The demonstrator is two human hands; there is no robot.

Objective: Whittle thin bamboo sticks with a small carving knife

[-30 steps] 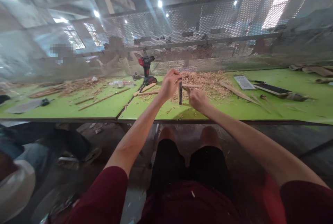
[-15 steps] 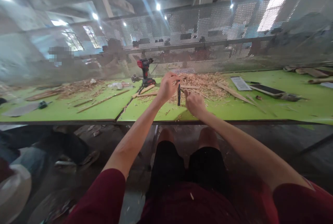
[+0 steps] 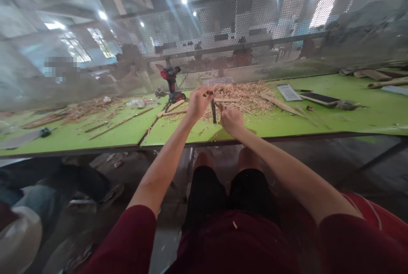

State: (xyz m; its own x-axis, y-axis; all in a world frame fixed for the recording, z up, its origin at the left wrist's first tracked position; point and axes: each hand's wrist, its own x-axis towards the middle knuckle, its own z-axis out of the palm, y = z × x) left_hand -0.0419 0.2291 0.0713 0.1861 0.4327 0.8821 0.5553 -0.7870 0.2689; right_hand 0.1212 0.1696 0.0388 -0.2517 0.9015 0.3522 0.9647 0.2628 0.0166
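Note:
A short dark strip [image 3: 213,111] stands roughly upright over the green table [image 3: 165,134], leaning slightly. My left hand [image 3: 198,102] pinches its top end between thumb and fingers. Just to the right of the strip, my right hand [image 3: 232,118] is closed, its fingertips pointing at the strip's middle; a thin dark bit shows at them, too small to make out. Behind both hands lies a heap of wood shavings [image 3: 251,95], with a pale wooden stick [image 3: 227,100] across its front.
A red and black cordless drill [image 3: 172,83] stands at the back left. On the right lie a white packet [image 3: 289,92], a dark flat slab [image 3: 320,98] and a pointed wood piece [image 3: 282,105]. Perforated mesh [image 3: 207,53] rises behind the table. Someone's legs [image 3: 79,180] show lower left.
The camera view has shifted, so the table scene sits tilted and a little to the left. The dark strip leans slightly more. Both hands keep nearly the same grip around it.

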